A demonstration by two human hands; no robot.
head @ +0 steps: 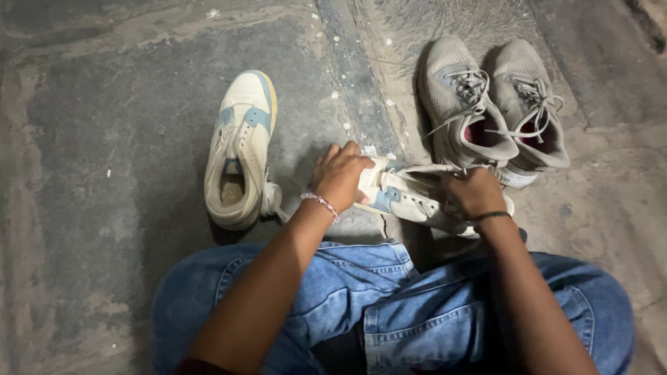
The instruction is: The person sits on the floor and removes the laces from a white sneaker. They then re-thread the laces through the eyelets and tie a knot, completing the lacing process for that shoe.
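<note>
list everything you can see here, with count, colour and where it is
cream sneaker on the floor: 1, cream with light blue panels, left of the hands, upright, toe pointing away
cream sneaker in the hands: 1, cream with light blue panels, centre, lying on its side, gripped at both ends
grey sneakers: 2, grey with grey laces and reddish lining, upper right, side by side
concrete floor: 1, grey and stained, under everything
jeans: 1 pair, blue, bottom, on the person's legs
bead bracelet: 1, pink and white, left wrist
band: 1, black, right wrist
left hand: 1, on the sneaker's left end
right hand: 1, on its right end
</note>
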